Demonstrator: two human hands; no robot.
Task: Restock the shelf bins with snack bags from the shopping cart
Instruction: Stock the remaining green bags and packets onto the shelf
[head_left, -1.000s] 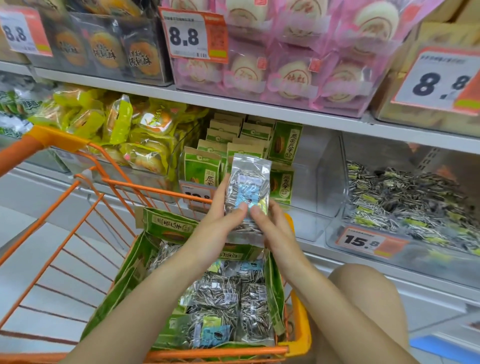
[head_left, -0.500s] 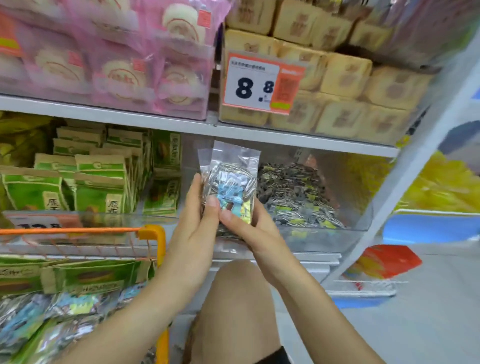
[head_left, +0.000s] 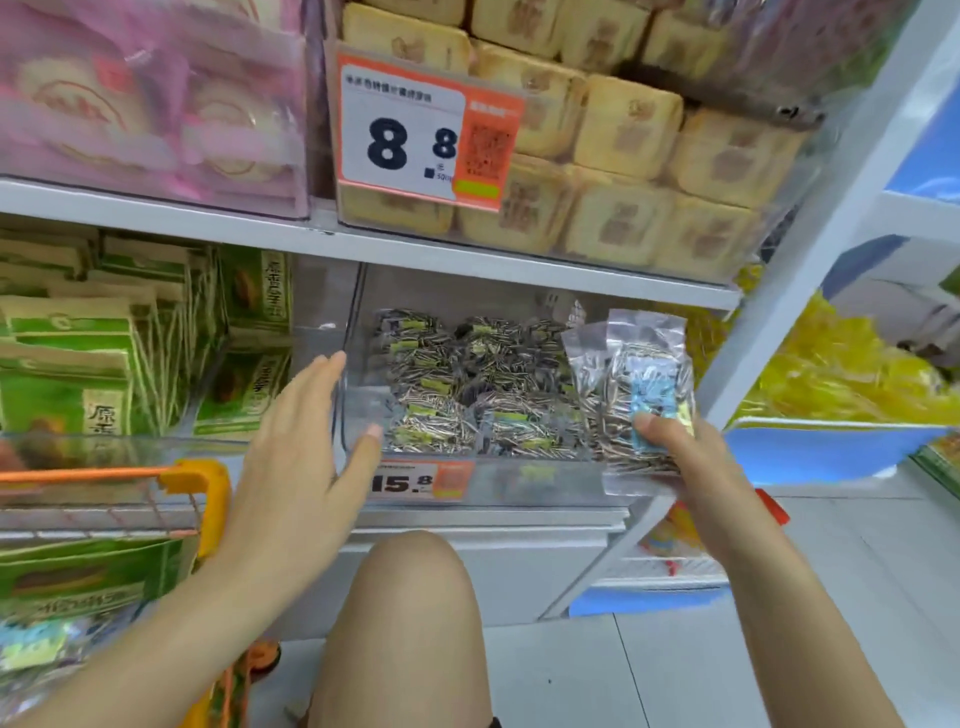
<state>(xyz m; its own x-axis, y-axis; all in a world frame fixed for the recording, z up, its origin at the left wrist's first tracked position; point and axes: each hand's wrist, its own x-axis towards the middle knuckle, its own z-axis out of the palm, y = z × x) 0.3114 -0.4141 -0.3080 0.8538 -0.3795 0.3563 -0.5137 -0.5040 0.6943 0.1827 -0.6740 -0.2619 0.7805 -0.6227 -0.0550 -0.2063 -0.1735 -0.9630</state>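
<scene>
Orange shopping cart at far left. The left hand, fingers straight and holding nothing, reaches to the clear shelf bin tagged "15.8" (upper tag reads "8.8"). The right hand pinches the snack bag at the bin's open right end.

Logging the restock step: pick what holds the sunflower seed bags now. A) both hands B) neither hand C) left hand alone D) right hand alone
D: the right hand alone pinches the sunflower seed bags in front of the clear seed bin, while the left hand is spread open, off the bags.
</scene>
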